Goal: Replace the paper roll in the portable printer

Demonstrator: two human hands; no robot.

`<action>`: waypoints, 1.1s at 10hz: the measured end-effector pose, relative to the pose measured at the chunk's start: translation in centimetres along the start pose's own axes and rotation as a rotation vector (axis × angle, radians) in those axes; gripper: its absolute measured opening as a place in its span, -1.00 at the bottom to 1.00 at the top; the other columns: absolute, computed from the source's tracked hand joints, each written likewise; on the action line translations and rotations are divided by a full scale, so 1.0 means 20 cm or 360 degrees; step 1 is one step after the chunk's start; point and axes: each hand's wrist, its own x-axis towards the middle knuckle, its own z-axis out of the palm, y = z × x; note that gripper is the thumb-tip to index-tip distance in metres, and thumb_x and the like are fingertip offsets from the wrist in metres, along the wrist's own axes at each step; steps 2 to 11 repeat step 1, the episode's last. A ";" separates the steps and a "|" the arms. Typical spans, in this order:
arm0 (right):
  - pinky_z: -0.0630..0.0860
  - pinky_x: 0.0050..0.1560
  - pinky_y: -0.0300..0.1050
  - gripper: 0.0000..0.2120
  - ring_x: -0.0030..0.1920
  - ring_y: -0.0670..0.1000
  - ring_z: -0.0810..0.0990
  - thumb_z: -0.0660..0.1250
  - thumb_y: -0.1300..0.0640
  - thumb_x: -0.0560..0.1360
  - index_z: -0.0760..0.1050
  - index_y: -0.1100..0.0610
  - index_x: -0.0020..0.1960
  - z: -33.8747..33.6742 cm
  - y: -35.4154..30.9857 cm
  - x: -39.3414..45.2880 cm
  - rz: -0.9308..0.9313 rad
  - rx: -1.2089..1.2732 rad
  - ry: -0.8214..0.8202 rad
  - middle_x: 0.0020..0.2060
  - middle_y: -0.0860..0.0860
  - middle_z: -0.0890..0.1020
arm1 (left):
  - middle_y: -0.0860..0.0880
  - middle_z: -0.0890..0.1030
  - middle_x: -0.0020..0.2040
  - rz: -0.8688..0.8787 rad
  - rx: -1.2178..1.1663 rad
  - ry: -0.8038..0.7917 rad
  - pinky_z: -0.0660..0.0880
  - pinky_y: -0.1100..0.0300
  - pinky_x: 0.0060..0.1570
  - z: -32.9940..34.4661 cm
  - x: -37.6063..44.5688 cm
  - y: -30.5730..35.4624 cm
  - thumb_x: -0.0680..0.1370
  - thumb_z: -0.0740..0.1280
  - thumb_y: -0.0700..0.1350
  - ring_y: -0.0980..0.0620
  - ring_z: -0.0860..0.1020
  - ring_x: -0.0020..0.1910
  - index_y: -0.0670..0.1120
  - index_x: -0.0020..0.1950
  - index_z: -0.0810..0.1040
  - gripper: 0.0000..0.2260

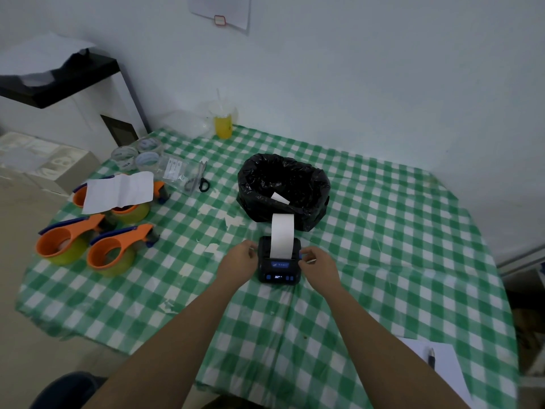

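Note:
The small black portable printer point(278, 268) lies on the green checked tablecloth point(383, 261), its lid down and its little display lit. A white paper strip point(282, 235) sticks up out of its slot, toward the bin. My left hand point(240, 261) grips the printer's left side. My right hand point(317, 262) holds its right side, fingertips at a blue button on the edge. Both hands touch the casing.
A bin lined with a black bag point(283, 190) stands just behind the printer, a white scrap inside. Orange tape dispensers point(94, 246), a paper sheet point(118, 191), scissors point(199, 178) and tape rolls point(138, 154) lie left. A yellow drink point(223, 125) stands far back. Paper and pen point(433, 361) lie near right.

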 end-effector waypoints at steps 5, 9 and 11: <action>0.43 -0.23 -0.25 -0.78 -0.17 -0.01 0.51 0.29 0.26 0.50 0.51 0.18 0.13 -0.01 0.00 -0.01 -0.0012 0.0077 0.0050 -0.12 0.03 0.54 | -0.16 0.62 0.03 0.0010 -0.0080 0.0003 0.51 0.04 -0.09 0.01 -0.01 -0.02 0.57 0.17 -0.19 -0.03 0.52 -0.17 -0.15 0.20 0.50 -0.76; 0.43 -0.23 -0.25 -0.78 -0.17 -0.01 0.51 0.29 0.26 0.50 0.51 0.18 0.13 -0.01 0.00 -0.01 -0.0012 0.0077 0.0050 -0.12 0.03 0.54 | -0.16 0.62 0.03 0.0010 -0.0080 0.0003 0.51 0.04 -0.09 0.01 -0.01 -0.02 0.57 0.17 -0.19 -0.03 0.52 -0.17 -0.15 0.20 0.50 -0.76; 0.43 -0.23 -0.25 -0.78 -0.17 -0.01 0.51 0.29 0.26 0.50 0.51 0.18 0.13 -0.01 0.00 -0.01 -0.0012 0.0077 0.0050 -0.12 0.03 0.54 | -0.16 0.62 0.03 0.0010 -0.0080 0.0003 0.51 0.04 -0.09 0.01 -0.01 -0.02 0.57 0.17 -0.19 -0.03 0.52 -0.17 -0.15 0.20 0.50 -0.76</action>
